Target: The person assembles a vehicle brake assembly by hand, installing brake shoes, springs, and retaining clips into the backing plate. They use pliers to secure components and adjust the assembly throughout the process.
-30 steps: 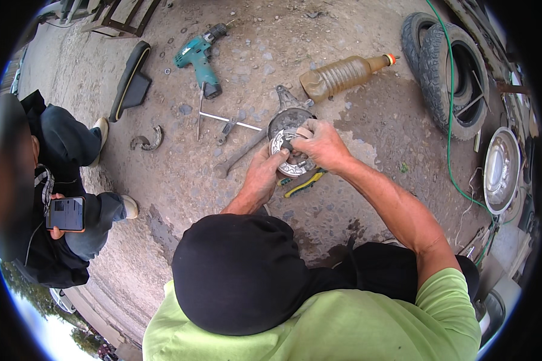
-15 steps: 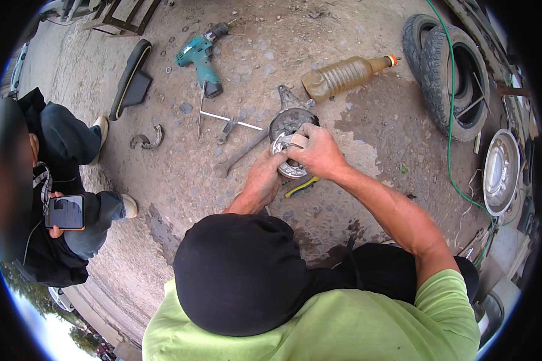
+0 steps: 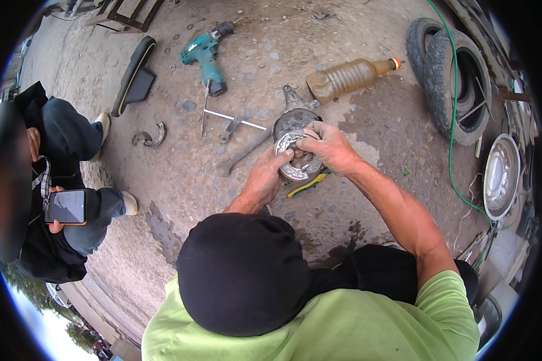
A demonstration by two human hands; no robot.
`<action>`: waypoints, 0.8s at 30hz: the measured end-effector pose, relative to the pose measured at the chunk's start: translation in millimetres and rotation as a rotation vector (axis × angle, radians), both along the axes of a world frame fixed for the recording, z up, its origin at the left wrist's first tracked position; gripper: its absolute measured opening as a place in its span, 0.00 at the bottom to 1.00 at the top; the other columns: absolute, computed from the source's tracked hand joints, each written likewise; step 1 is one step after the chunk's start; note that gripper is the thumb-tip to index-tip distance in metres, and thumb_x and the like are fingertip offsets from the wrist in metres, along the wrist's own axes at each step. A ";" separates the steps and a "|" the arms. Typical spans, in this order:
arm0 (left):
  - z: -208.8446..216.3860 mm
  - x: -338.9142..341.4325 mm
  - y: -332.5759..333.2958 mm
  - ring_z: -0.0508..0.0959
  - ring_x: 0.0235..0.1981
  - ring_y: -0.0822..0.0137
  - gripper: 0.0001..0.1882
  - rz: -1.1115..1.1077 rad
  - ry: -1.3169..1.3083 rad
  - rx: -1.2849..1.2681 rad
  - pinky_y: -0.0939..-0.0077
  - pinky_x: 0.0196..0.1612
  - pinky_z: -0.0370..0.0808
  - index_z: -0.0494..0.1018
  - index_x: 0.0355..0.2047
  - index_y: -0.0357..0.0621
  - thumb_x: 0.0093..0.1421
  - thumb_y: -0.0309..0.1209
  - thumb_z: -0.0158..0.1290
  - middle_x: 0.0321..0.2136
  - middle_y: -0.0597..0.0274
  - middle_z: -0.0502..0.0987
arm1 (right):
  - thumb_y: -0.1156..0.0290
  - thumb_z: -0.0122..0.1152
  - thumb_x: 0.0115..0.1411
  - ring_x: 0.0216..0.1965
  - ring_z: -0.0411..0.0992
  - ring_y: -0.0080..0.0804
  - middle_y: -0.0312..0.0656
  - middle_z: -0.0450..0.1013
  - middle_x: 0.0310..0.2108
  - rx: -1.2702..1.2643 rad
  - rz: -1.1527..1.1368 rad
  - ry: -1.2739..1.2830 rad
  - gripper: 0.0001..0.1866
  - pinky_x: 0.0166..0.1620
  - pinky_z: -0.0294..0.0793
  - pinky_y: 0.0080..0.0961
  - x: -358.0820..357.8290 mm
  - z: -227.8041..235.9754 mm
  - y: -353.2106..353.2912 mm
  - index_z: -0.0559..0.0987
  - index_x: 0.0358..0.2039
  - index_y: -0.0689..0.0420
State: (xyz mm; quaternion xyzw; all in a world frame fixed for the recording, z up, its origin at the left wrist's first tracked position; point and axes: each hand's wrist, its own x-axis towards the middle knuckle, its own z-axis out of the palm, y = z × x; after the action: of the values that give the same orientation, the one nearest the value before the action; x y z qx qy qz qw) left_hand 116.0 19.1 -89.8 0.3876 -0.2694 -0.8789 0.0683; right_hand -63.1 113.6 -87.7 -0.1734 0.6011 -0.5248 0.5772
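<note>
Brake-shoe ring (image 3: 292, 174), round silvery metal, L hand (image 3: 267, 173) & R hand (image 3: 332, 148) curled, both pinching it, rough gritty grnd (image 3: 180, 156)

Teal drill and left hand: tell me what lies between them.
The head view shows a thin white rod, small metal piece and long grey bar between drill and left hand.

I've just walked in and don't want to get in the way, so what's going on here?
Someone crouched over the ground has a silvery ring-shaped metal part in both hands: the left hand grips its left side, the right hand its upper right. Just beyond it lies a dark round metal housing. A teal cordless drill and a brownish bottle lie farther out. At left, another person holds a phone.
</note>
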 end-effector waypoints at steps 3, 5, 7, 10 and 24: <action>-2.1 -4.9 -4.9 0.80 0.42 0.72 0.15 -0.007 0.035 0.005 0.74 0.47 0.81 0.71 0.58 0.32 0.75 0.27 0.49 0.46 0.57 0.80 | 0.68 0.69 0.65 0.37 0.77 0.21 0.39 0.79 0.35 -0.056 0.013 -0.019 0.15 0.41 0.79 0.23 -3.2 -0.9 1.0 0.78 0.42 0.67; 1.4 -7.7 -9.4 0.80 0.40 0.73 0.15 -0.024 0.032 0.019 0.75 0.46 0.81 0.71 0.58 0.32 0.75 0.27 0.49 0.44 0.58 0.80 | 0.67 0.68 0.67 0.37 0.77 0.21 0.39 0.79 0.37 -0.069 0.005 -0.038 0.16 0.42 0.79 0.23 -3.7 -1.0 1.1 0.77 0.44 0.68; 0.3 -12.1 -10.0 0.80 0.38 0.74 0.14 -0.034 0.010 -0.008 0.76 0.43 0.81 0.71 0.57 0.34 0.75 0.27 0.49 0.43 0.60 0.80 | 0.66 0.66 0.69 0.36 0.77 0.21 0.40 0.79 0.38 -0.080 0.006 0.014 0.17 0.41 0.79 0.24 -4.1 -0.5 1.0 0.76 0.46 0.68; -12.3 -12.9 -14.7 0.78 0.33 0.78 0.12 -0.069 0.000 -0.094 0.79 0.36 0.81 0.72 0.55 0.37 0.75 0.29 0.51 0.35 0.65 0.78 | 0.65 0.65 0.70 0.35 0.76 0.22 0.40 0.78 0.37 -0.033 0.055 0.145 0.17 0.40 0.78 0.24 -7.7 6.2 -2.7 0.76 0.47 0.67; -2.2 -12.7 -22.4 0.79 0.35 0.75 0.19 -0.304 -0.143 -0.702 0.77 0.39 0.77 0.73 0.51 0.31 0.71 0.37 0.57 0.36 0.61 0.81 | 0.62 0.65 0.69 0.36 0.79 0.29 0.46 0.81 0.34 -0.025 0.205 0.337 0.18 0.41 0.78 0.32 -18.9 17.9 5.1 0.80 0.48 0.66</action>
State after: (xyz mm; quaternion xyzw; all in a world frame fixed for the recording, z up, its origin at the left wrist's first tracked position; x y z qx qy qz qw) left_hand 103.3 -3.2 -92.0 0.3568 -0.6122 -0.7041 0.0468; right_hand -82.0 118.7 -69.8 -0.3263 0.6619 -0.4342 0.5166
